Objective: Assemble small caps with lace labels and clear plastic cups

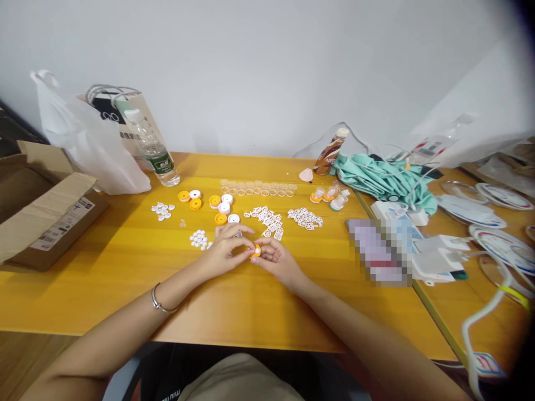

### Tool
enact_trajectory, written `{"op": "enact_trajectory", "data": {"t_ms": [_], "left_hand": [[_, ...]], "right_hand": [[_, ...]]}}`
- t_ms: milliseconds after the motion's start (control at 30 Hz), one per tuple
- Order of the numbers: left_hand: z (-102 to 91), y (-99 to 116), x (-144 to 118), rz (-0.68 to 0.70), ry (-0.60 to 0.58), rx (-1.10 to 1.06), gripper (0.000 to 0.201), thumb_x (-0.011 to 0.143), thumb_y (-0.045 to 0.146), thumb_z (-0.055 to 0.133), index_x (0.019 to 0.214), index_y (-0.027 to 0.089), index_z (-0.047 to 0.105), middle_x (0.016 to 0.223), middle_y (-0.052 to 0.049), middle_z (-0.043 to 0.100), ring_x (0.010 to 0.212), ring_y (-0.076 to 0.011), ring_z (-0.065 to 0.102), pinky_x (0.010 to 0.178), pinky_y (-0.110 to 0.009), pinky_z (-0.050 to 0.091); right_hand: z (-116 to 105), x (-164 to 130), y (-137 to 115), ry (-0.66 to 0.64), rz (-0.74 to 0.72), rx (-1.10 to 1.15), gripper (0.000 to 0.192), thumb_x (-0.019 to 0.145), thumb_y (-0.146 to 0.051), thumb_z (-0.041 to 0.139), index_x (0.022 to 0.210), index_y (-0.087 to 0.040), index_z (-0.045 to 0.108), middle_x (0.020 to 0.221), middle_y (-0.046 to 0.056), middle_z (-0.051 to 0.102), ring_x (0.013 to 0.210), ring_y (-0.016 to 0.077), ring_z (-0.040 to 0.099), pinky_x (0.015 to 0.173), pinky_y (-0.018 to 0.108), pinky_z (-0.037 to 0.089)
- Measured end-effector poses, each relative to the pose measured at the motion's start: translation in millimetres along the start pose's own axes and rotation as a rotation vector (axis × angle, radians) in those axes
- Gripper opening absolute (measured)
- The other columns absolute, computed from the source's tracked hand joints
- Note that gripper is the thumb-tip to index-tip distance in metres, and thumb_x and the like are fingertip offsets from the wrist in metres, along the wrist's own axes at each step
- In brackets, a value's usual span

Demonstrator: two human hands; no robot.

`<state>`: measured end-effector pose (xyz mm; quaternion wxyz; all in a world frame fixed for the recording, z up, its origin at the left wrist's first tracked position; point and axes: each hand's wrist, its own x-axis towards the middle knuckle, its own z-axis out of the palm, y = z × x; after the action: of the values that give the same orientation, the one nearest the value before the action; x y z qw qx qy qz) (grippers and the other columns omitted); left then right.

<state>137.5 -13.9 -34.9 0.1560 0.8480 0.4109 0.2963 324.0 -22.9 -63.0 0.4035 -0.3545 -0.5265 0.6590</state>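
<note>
My left hand (225,248) and my right hand (278,259) meet over the middle of the yellow wooden table (125,267). Between their fingertips is a small orange round cap (256,250), pinched from both sides. My left wrist carries a silver bracelet (161,301). Just beyond the hands lie orange and white round caps (209,203), two piles of white lattice discs (288,218), small white buttons (198,239) and a row of clear little cups (257,188).
An open cardboard box (45,206) sits at the left edge, with a white plastic bag (90,145) and a water bottle (156,153) behind it. At the right lie a teal cloth (382,178), white chargers and cables (438,259), and a brown drink bottle (330,153).
</note>
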Motion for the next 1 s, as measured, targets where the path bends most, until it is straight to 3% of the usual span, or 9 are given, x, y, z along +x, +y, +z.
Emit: {"op": "enact_trajectory", "data": {"t_ms": [267,467,733,867,1000], "left_hand": [[-9.3,2,1,-0.017,0.01,-0.019,0.015,0.085,0.036,0.057,0.091,0.026,0.065,0.113,-0.004,0.058,0.105,-0.0216,0.051,0.091,-0.039,0.031],[-27.2,-17,1,-0.162,-0.011,0.218,0.025,0.085,0.04,0.054,0.103,0.023,0.058,0.107,-0.005,0.06,0.1,-0.0236,0.05,0.085,-0.037,0.032],[-15.5,-21,3,-0.111,-0.118,0.277,0.016,0.086,0.029,0.051,0.099,0.021,0.058,0.103,-0.006,0.061,0.098,-0.0232,0.051,0.084,-0.037,0.033],[-13.5,-24,2,-0.097,-0.125,0.176,0.03,0.083,0.024,0.051,0.113,0.022,0.054,0.112,-0.008,0.056,0.099,-0.0224,0.053,0.084,-0.037,0.039],[-19.7,-21,2,-0.124,-0.121,-0.144,0.03,0.08,0.026,0.055,0.109,0.021,0.059,0.104,-0.007,0.057,0.09,-0.0183,0.057,0.083,-0.036,0.046]], "right_hand": [[0,0,-1,0.038,0.009,0.051,0.037,0.064,-0.026,0.076,0.096,-0.021,0.058,0.081,-0.002,0.07,0.076,0.0122,0.067,0.083,0.032,0.052],[-4,-2,-9,0.152,-0.042,0.002,0.036,0.064,-0.028,0.076,0.095,-0.022,0.06,0.082,0.0,0.07,0.076,0.0137,0.066,0.081,0.033,0.053],[-3,-8,-24,0.147,-0.079,0.029,0.035,0.062,-0.024,0.078,0.094,-0.023,0.062,0.083,0.0,0.07,0.076,0.0137,0.066,0.081,0.032,0.054],[-1,-12,-31,0.124,-0.074,0.037,0.035,0.062,-0.022,0.078,0.093,-0.023,0.063,0.082,-0.001,0.071,0.077,0.0135,0.067,0.083,0.032,0.053],[-1,-15,-36,0.102,-0.059,0.034,0.035,0.063,-0.021,0.077,0.095,-0.024,0.064,0.083,-0.001,0.072,0.076,0.0138,0.068,0.083,0.033,0.054]]}}
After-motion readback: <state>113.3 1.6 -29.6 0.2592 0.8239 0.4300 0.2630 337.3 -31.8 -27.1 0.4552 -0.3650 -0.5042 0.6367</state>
